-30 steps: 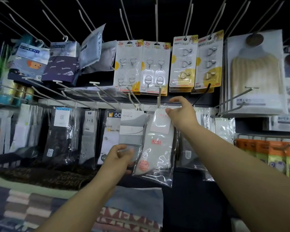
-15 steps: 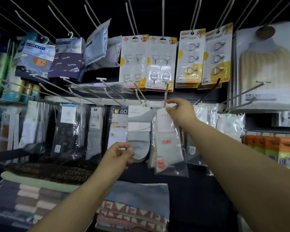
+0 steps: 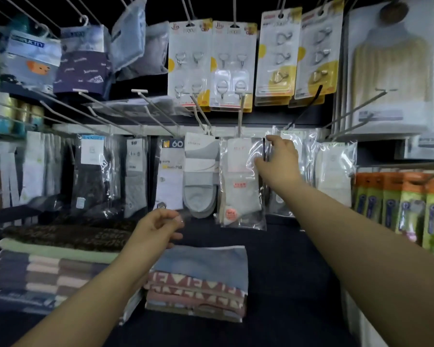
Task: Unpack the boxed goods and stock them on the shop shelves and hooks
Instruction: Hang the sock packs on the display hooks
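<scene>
A white sock packet [image 3: 238,181] in a clear bag hangs from a hook [image 3: 240,116] in the middle row, free of both hands. Left of it hangs a grey sock packet [image 3: 201,171]. My right hand [image 3: 278,161] is raised just right of the white packet. Its thumb and fingers pinch the edge of a neighbouring clear packet [image 3: 269,146] on the hook beside it. My left hand [image 3: 158,227] hovers lower down, below the grey socks, fingers loosely curled and holding nothing.
Bare hooks [image 3: 145,96] jut toward me at upper left. Carded metal hooks [image 3: 233,63] hang above, and a cream hot-water-bottle pack [image 3: 391,68] at right. Folded towels [image 3: 53,266] and cloths [image 3: 198,279] lie stacked on the dark shelf [image 3: 286,284]. Orange-green packs [image 3: 396,199] hang at far right.
My right hand let go of the white sock packet's top and moved right to the neighbouring packet. My left hand released the grey socks and dropped lower.
</scene>
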### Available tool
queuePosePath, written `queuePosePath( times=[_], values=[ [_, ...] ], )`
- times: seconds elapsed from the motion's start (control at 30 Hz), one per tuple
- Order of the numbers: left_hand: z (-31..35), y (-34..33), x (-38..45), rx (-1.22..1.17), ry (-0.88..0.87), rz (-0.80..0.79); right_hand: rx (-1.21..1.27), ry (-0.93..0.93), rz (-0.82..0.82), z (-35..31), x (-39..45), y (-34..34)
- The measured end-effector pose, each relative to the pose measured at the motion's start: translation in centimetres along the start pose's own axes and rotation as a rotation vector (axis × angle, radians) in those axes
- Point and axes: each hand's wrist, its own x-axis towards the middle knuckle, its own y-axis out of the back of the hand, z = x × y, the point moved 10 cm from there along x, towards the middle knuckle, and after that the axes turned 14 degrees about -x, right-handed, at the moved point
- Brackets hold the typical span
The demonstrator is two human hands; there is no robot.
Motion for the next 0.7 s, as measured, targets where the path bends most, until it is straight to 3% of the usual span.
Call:
queuePosePath(
  times=[0.23, 0.43, 0.7],
  values=[
    [-3.0, -0.7, -4.8, 0.019, -0.016, -0.001, 0.284, -0.033, -0.216, 4.9, -10.6, 0.7],
    [-9.3, -3.0, -14.7, 0.074, 0.07, -0.081, 0.389, -0.214, -0.481, 12.8, -25.2, 1.5],
    [-21.3, -8.7, -31.1, 0.145, 0.379, -0.125, 0.387, -0.503, -0.735, 27.3, -45.5, 6.0]
  ],
)
